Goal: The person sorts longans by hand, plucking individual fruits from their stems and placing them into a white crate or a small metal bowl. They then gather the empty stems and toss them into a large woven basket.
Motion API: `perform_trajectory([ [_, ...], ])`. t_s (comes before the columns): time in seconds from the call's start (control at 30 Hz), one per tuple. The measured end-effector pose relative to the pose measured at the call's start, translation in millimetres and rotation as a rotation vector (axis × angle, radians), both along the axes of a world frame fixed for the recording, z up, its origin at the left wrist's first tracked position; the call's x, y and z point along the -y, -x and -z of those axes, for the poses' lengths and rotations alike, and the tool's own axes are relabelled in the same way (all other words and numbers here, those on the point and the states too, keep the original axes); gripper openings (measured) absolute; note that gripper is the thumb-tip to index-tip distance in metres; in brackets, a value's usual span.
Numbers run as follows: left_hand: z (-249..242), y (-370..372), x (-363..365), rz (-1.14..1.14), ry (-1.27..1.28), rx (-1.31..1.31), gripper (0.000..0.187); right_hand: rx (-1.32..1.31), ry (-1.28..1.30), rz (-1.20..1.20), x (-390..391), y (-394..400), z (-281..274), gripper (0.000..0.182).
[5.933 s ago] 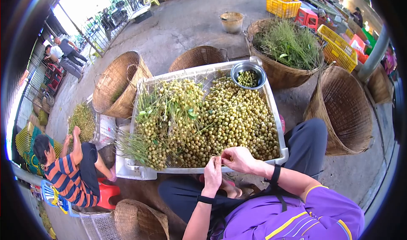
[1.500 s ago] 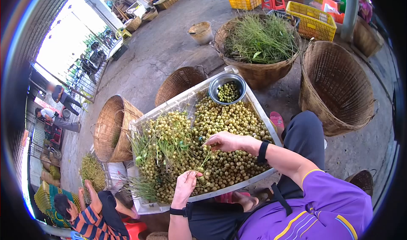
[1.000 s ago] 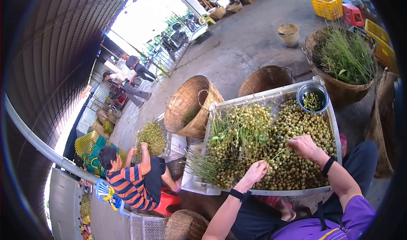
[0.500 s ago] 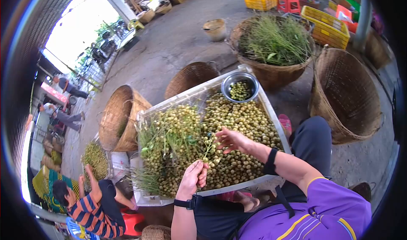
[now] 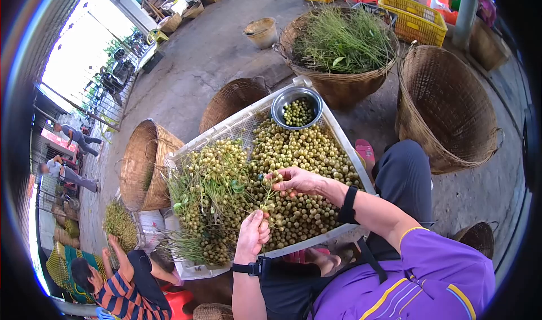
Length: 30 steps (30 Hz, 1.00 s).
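My left hand point(image 5: 254, 233) is closed around the lower end of a thin green fruit sprig point(image 5: 267, 200). At the sprig's upper end, the thumb and fingers of my right hand point(image 5: 297, 181) pinch at the small round fruit there. Both hands are above a white plastic tray point(image 5: 316, 240). Loose yellow-brown fruits point(image 5: 333, 164) cover its right side, and a heap of fruit still on stems point(image 5: 206, 179) fills the left. A metal bowl point(image 5: 275, 110) with greener fruits sits in the tray's far corner.
Woven baskets stand around the tray: one at left point(image 5: 164, 164), one behind point(image 5: 220, 105), one of green stems point(image 5: 339, 85) and a tall one at right point(image 5: 415, 105). A person in a striped shirt point(image 5: 127, 292) sits at left beside more fruit point(image 5: 119, 225). Yellow crates point(image 5: 418, 29) stand farther back.
My right hand, spread and apart from the sprig before, has come to its upper end and closed its fingers. My left hand still grips the stem. The view has shifted slightly.
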<state>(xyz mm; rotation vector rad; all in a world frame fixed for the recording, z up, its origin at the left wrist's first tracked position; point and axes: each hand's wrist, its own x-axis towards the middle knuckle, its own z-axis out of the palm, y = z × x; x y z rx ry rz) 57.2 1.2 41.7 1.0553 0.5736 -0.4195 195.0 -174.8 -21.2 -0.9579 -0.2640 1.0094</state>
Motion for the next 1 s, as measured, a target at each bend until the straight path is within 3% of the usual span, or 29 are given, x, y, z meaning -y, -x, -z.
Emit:
perform_trajectory([
  [0.2,2,3,-3,0.066,-0.017,0.018,0.025,0.069,0.051,-0.005,7,-6,-3,0.041],
  [0.27,3,4,-5,0.051,0.01,0.037,0.024,0.307,0.289,0.074,4,-11,4,0.044],
  [0.33,4,4,-9,0.027,0.023,0.029,0.022,0.213,0.238,0.164,8,-10,-8,0.04],
  [0.47,8,4,-17,-0.035,0.159,0.061,0.02,-0.235,-0.031,0.25,7,-11,0,0.021],
  [0.57,7,4,-23,-0.095,0.225,0.086,0.021,-0.36,-0.074,0.279,10,-11,6,0.022],
  [0.7,4,0,-26,-0.141,0.308,0.129,0.021,-0.136,0.031,0.157,6,1,5,0.03],
  [0.83,12,-9,-19,-0.104,0.367,0.145,0.02,-0.12,0.129,-0.041,-12,17,-2,0.052],
  [0.93,22,-13,-13,-0.07,0.412,0.13,0.019,-0.145,-0.056,-0.083,-15,22,-1,0.048],
  [1.0,26,-15,-9,-0.133,0.417,0.113,0.019,-0.06,-0.031,-0.087,-13,22,-3,0.045],
])
